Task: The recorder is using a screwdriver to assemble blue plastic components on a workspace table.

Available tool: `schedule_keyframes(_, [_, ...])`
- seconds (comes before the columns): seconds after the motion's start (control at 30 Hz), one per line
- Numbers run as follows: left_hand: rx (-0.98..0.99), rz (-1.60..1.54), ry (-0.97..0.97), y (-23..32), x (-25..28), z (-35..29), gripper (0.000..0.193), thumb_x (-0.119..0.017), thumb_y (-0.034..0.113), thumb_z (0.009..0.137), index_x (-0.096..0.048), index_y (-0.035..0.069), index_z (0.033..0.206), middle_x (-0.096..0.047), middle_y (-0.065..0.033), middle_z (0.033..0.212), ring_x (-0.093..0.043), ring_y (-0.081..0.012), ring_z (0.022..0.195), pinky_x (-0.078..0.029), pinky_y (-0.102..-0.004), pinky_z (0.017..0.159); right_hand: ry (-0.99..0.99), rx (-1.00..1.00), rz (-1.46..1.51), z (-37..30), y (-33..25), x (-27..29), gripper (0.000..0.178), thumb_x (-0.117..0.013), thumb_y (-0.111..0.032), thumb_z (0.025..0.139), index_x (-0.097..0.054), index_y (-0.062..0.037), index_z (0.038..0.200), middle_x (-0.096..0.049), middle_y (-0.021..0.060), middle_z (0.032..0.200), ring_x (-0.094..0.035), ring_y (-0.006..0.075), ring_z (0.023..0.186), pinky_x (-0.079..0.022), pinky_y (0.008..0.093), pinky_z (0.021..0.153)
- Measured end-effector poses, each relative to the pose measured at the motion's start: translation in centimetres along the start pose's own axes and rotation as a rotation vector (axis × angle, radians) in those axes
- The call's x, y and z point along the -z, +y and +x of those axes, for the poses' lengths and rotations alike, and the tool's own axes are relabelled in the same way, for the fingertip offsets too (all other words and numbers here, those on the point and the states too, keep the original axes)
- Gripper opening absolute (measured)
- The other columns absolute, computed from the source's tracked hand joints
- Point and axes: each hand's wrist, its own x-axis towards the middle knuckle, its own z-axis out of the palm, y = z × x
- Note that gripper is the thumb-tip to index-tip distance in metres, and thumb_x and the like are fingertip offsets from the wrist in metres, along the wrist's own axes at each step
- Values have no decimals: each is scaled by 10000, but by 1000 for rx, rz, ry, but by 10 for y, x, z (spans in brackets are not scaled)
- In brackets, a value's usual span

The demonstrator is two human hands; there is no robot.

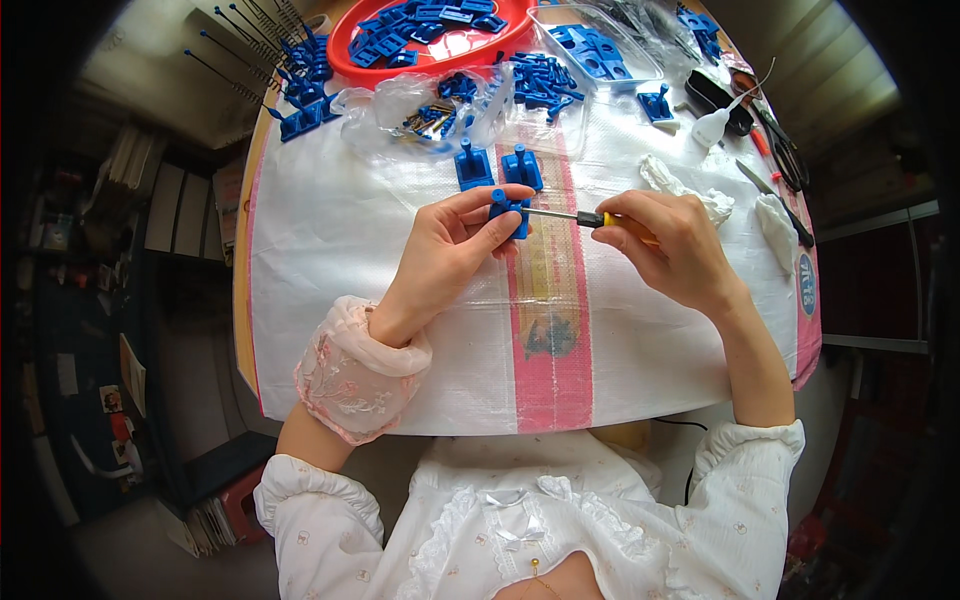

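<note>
Between the thumb and fingers of my left hand (452, 246) is a small blue plastic part (519, 224) with a round post, raised above the table. My right hand (672, 242) is closed round the yellow and black handle of a screwdriver (560, 214). Its metal shaft points left and its tip meets the blue part; my left fingertips hide some of the contact. Just beyond my left hand, two similar blue parts stand on the table, one blue piece (472, 168) on the left and another blue piece (521, 169) on the right.
A red basin (343, 62) of blue pieces stands at the back. Nearer lie a clear bag (380, 125) with brass-coloured screws and a pile of small blue pegs (543, 82). Blue parts with springs (303, 80) sit at back left. Scissors (785, 150), a white bottle (711, 128) and crumpled tissue (690, 185) lie right.
</note>
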Motion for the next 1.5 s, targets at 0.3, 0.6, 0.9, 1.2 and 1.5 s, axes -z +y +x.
schedule_keyframes(0.3, [7,-2,0,0,0,0,299,-671,108,970,-660,3,1250,-721,-77,1030,-657,-89,880,-534,-222,736,65,29,3,4,-5,-1,264,-824,-90,772,-585,-20,860,-628,70,856,-662,242,648,-535,335,594])
schedule_keyframes(0.6, [15,-1,12,2,-1,-1,305,-673,110,969,-658,1,1252,-720,-73,1005,-648,-84,859,-531,-217,733,48,52,-57,0,1,-2,258,-813,-167,800,-592,-35,788,-592,53,771,-618,215,582,-487,328,533])
schedule_keyframes(0.9, [21,4,-11,2,1,0,306,-673,106,967,-658,8,1257,-716,-78,1056,-663,-96,895,-538,-222,736,8,31,-142,1,0,1,264,-745,-258,876,-625,-40,790,-602,65,722,-595,244,566,-452,359,529])
schedule_keyframes(1.2, [-6,-6,15,-1,1,1,300,-664,101,973,-662,15,1260,-725,-51,971,-659,-69,850,-536,-204,727,69,21,-175,2,0,-1,248,-741,-310,871,-678,-70,862,-621,43,721,-611,223,579,-464,344,530])
schedule_keyframes(1.5, [32,-50,23,2,1,0,300,-668,123,974,-661,14,1254,-721,-58,1016,-652,-86,885,-524,-214,754,155,56,-195,0,-5,-1,269,-807,-263,814,-744,-63,983,-678,47,751,-627,164,575,-457,304,511])
